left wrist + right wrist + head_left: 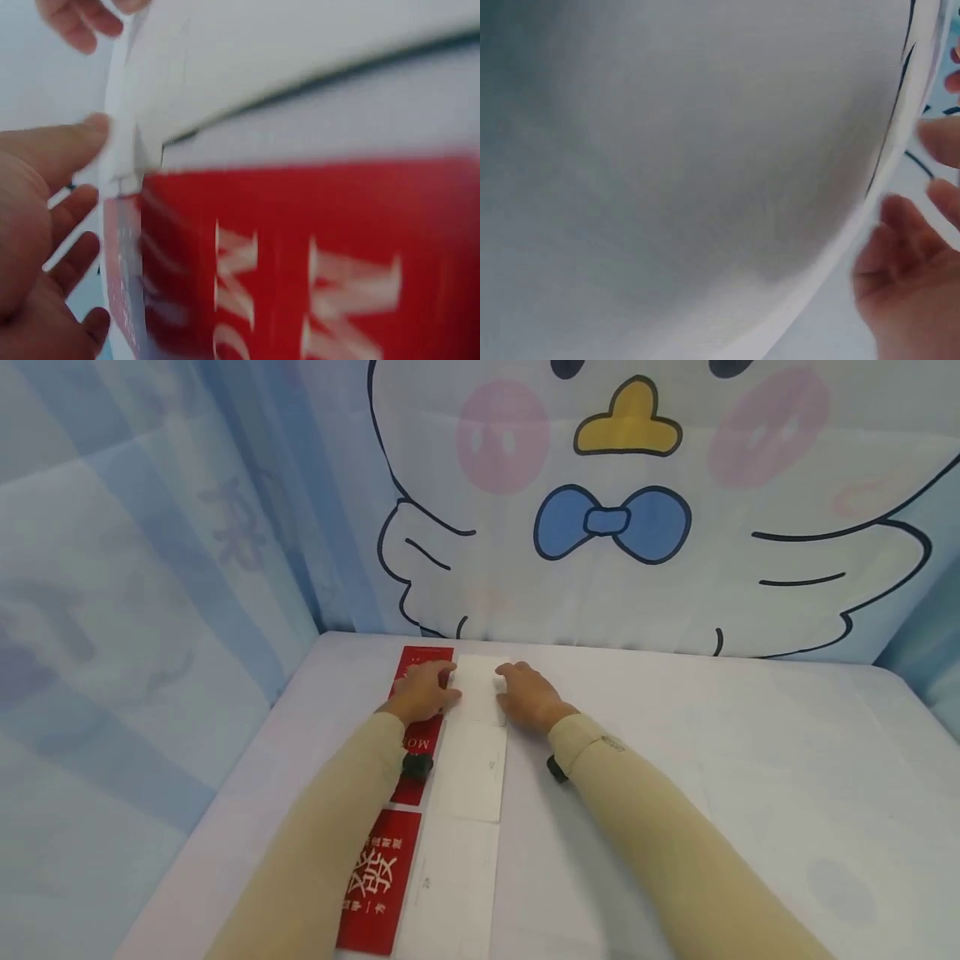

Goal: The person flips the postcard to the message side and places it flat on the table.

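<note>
A column of white paper rectangles (470, 772), laid end to end, runs away across the table; small print shows on the nearer ones. Just left of it lie red printed packets (380, 881) with white lettering. At the farthest white rectangle (480, 687), my left hand (422, 692) is at the left edge, over the far red packet (422, 743). My right hand (531, 697) is at its right edge. Thumb and fingers are apart on both hands, with nothing pinched between them. In the left wrist view the far red packet (300, 255) looms close beside the left hand (45, 232).
The white tabletop (712, 793) stretches to the right of the papers. A curtain with a cartoon bird (611, 593) hangs behind the table's far edge, and a blue patterned curtain (135, 635) hangs along the left side.
</note>
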### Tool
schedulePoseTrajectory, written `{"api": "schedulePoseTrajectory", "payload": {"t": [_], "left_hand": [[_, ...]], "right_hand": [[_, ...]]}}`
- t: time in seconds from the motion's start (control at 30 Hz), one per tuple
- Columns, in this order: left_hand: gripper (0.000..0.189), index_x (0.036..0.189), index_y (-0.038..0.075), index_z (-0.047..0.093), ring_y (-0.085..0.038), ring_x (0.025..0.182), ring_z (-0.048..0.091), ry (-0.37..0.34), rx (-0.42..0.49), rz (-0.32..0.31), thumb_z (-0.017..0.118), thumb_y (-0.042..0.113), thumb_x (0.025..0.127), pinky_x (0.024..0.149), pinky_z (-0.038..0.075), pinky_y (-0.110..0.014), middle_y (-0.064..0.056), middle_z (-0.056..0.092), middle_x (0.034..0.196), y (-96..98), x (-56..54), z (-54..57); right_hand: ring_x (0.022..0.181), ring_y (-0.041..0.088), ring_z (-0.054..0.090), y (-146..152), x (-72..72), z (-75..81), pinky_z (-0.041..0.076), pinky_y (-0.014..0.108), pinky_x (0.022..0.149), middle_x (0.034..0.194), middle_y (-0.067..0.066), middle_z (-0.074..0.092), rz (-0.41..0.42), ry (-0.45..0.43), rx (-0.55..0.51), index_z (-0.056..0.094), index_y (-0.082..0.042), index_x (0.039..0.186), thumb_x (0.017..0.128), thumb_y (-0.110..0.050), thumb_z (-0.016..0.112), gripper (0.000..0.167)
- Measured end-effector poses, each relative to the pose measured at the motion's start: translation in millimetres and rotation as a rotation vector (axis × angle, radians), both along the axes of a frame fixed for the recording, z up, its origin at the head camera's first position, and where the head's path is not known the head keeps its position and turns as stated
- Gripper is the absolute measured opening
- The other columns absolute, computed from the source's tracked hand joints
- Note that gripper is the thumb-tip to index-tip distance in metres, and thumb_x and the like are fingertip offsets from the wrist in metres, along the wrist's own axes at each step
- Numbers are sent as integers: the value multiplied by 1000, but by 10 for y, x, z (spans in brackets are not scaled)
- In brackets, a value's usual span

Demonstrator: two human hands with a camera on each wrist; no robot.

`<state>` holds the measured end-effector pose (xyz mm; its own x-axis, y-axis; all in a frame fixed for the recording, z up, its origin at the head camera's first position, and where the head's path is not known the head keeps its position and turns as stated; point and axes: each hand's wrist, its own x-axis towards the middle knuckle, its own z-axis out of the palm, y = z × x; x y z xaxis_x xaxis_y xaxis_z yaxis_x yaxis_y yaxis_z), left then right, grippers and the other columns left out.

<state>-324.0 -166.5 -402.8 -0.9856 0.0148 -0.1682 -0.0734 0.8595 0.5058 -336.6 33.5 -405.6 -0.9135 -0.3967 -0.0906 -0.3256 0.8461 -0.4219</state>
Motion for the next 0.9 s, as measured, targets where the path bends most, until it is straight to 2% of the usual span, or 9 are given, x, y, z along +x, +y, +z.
{"api": "schedulePoseTrajectory", "payload": {"t": [0.1,0.23,0.47,0.67,0.8,0.9], "left_hand": [[63,150,19,46,-33,132,37,45,32,22,71,31,93,107,32,-58,-12,46,146,-225,32,24],[64,151,18,45,-36,130,38,60,-5,21,71,30,94,106,32,-59,-16,46,147,-512,55,71],[66,152,22,44,-38,126,39,-25,-76,3,72,29,93,102,39,-57,-19,45,143,-707,111,27],[67,152,22,44,-38,123,41,-25,-119,-15,73,28,92,99,42,-55,-18,47,142,-763,129,35],[66,152,22,44,-36,121,41,-44,-143,-28,72,26,93,99,41,-53,-15,49,141,-783,121,37],[64,152,21,44,-34,125,41,-67,-143,-35,71,25,94,103,35,-54,-11,51,144,-814,115,30]], "right_hand": [[132,30,47,-91,50,60,36,40,112,143,17,48,29,102,-16,49,-4,144,102,-28,58,49],[131,28,48,-291,98,177,40,40,109,142,13,52,76,179,-5,54,-7,141,100,-34,61,49],[128,27,51,-626,175,172,43,42,106,140,9,57,121,120,24,53,-11,143,98,-32,65,51],[120,26,53,-800,190,125,46,42,103,133,8,61,144,92,69,53,-11,141,98,-33,67,50],[109,23,54,-869,172,87,49,40,97,121,6,65,128,79,110,56,-12,135,97,-33,67,44],[105,22,54,-907,155,64,49,40,94,114,6,65,126,72,156,58,-12,132,98,-33,65,40]]}}
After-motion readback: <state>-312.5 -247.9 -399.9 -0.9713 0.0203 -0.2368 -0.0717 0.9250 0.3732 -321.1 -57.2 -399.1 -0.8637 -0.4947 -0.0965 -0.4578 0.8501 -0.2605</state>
